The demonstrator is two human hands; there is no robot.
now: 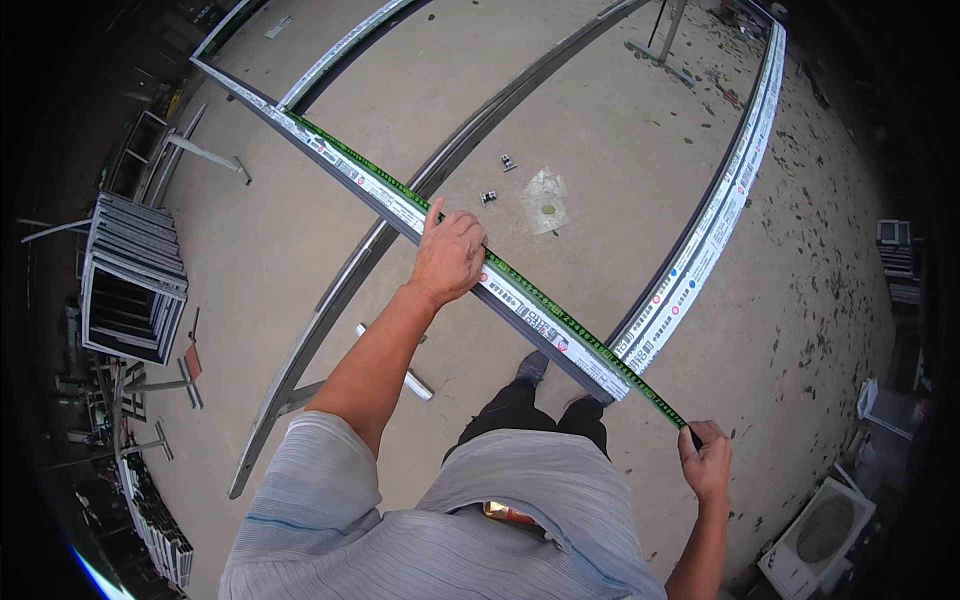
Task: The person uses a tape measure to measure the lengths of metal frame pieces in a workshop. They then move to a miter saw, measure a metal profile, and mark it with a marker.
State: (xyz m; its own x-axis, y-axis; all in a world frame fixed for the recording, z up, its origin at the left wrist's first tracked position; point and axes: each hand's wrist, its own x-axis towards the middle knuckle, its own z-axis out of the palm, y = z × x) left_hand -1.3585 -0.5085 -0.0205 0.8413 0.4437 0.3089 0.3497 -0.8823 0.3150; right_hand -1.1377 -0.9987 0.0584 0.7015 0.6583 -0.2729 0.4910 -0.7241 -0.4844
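Observation:
A large metal frame (560,345), its bars covered in printed white film, spans the view in front of me. A green tape measure (540,298) lies stretched along the far edge of its near bar. My left hand (450,255) is closed over the middle of that bar, with the fingers against the tape; its fingertips are partly hidden. Beyond the bar's right end, my right hand (706,460) grips the tape measure where it sticks out past the corner. A dark part shows at those fingers, but most of what sits in the palm is hidden.
A long dark support rail (320,340) runs under the frame. Small metal fittings (488,197) and a clear plastic bag (545,200) lie on the floor. Stacked frames (135,275) stand at left, and an air-conditioner unit (818,535) is at lower right.

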